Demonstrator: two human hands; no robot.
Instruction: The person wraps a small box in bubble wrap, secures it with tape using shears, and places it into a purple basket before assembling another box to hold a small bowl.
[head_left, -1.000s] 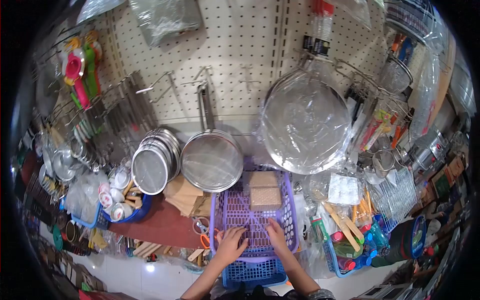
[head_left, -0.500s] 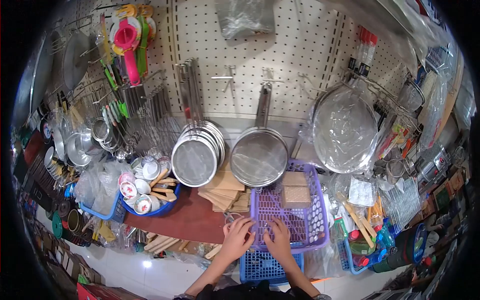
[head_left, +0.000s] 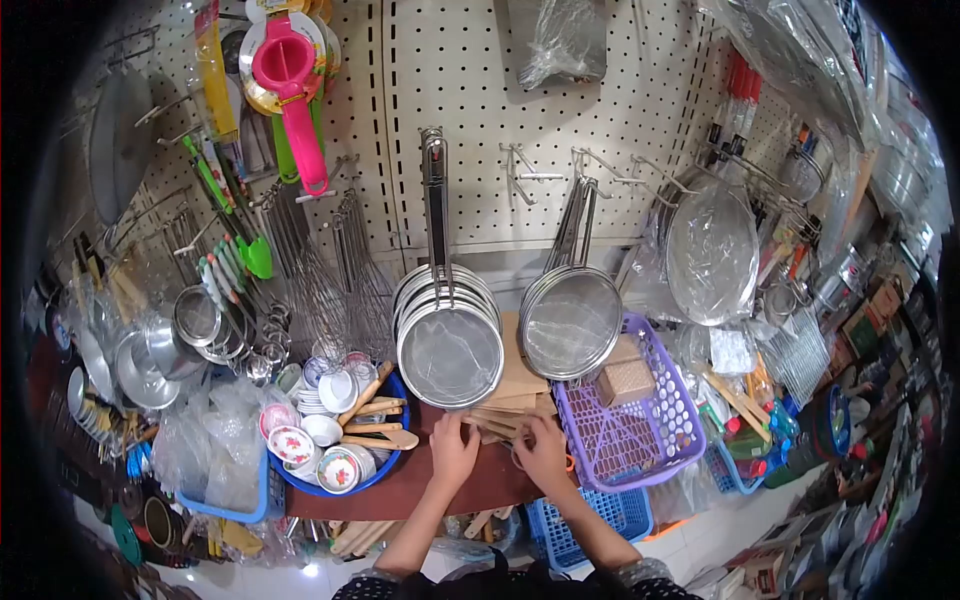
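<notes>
My left hand (head_left: 455,455) reaches to the front of a pile of brown cardboard pieces (head_left: 508,402), just under the rim of the left strainers (head_left: 450,355). Its fingers are slightly bent and apart, with nothing visible in them. At the right front corner of the same pile is my right hand (head_left: 541,455), its fingers curled together at the cardboard. Whatever lies between those fingertips is hidden. Beside the right hand a small orange loop (head_left: 570,463) shows, partly covered. A second group of strainers (head_left: 571,325) hangs above the pile.
A purple basket (head_left: 690,470) holding small brown boxes (head_left: 626,382) stands to the right, above a blue basket (head_left: 640,525). On the left, a blue basin (head_left: 403,425) holds bowls and wooden-handled utensils. Whisks (head_left: 325,270) and a pink squeezer (head_left: 288,75) hang on the pegboard.
The view has swung left. Both hands have left the purple basket's left side and moved to the cardboard pile, and they are now farther apart.
</notes>
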